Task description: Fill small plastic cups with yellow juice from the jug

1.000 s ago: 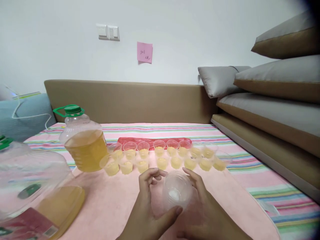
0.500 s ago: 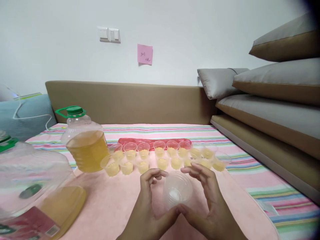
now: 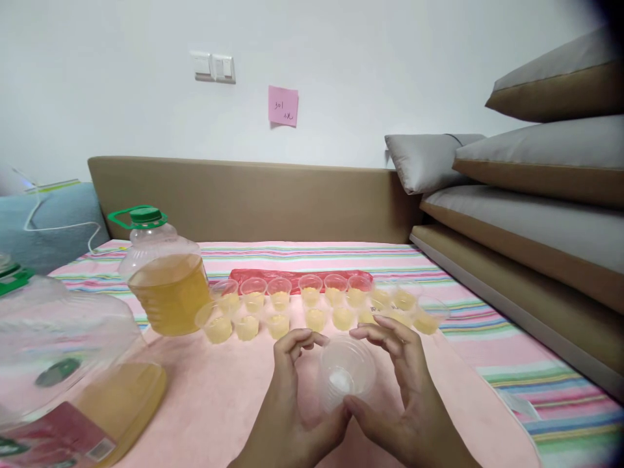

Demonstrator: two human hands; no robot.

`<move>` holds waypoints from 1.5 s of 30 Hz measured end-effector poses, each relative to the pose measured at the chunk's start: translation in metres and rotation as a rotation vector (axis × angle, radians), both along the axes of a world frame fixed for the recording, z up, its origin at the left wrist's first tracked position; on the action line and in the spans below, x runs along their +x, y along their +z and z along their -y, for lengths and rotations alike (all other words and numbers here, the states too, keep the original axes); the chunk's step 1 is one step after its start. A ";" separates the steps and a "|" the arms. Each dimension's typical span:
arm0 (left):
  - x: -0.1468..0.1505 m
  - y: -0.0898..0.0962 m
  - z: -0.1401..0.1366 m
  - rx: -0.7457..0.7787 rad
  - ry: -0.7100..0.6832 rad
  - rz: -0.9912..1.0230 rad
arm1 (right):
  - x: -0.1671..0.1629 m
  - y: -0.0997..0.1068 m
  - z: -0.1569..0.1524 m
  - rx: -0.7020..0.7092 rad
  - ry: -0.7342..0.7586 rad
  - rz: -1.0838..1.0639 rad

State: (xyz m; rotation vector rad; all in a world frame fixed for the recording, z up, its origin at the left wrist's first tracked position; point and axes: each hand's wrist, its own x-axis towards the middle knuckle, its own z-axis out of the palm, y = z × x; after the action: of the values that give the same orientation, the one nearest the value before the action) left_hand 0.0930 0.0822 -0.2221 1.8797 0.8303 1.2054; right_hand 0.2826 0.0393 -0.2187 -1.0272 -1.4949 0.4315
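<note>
A room in a home, most likely a bedroom, is shown. A bed covered by a pink striped sheet is backed by a padded tan headboard, with grey and tan cushions stacked at the right. A double wall switch and a pink sticky note are fixed to the plain white wall, and a white cable is draped over blue bedding at the left.

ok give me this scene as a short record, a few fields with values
left hand: thumb and fingers on the clear plastic cup
right hand: fingers on the same cup's other side
cup: empty, mouth facing the camera
behind the hands: two rows of small cups holding yellow liquid
left side: oil jug with green cap, upright; nearer jug partly in view
surface: pink cloth over a striped cover
</note>
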 end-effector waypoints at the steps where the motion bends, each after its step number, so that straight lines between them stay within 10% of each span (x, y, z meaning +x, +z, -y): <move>1: 0.000 0.000 0.000 -0.001 0.001 -0.005 | 0.000 0.000 -0.001 -0.014 0.001 -0.008; 11: -0.004 0.001 0.000 -0.012 -0.037 -0.062 | 0.048 0.082 0.013 0.321 -0.207 -0.384; 22: -0.007 0.008 0.000 -0.014 0.018 -0.190 | 0.078 -0.038 -0.015 -0.031 -0.293 0.050; 37: -0.014 0.023 -0.003 -0.387 -0.049 -0.356 | 0.072 -0.053 -0.008 -0.161 -0.222 0.072; 45: -0.015 0.016 -0.006 -0.342 -0.065 -0.374 | 0.074 -0.042 0.005 -0.142 -0.205 0.142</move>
State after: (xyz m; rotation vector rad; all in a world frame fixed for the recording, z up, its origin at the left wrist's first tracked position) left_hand 0.0777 0.0881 -0.2062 1.8496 1.0878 0.6272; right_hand 0.3562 0.0345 -0.2606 -1.3335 -1.4816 0.3277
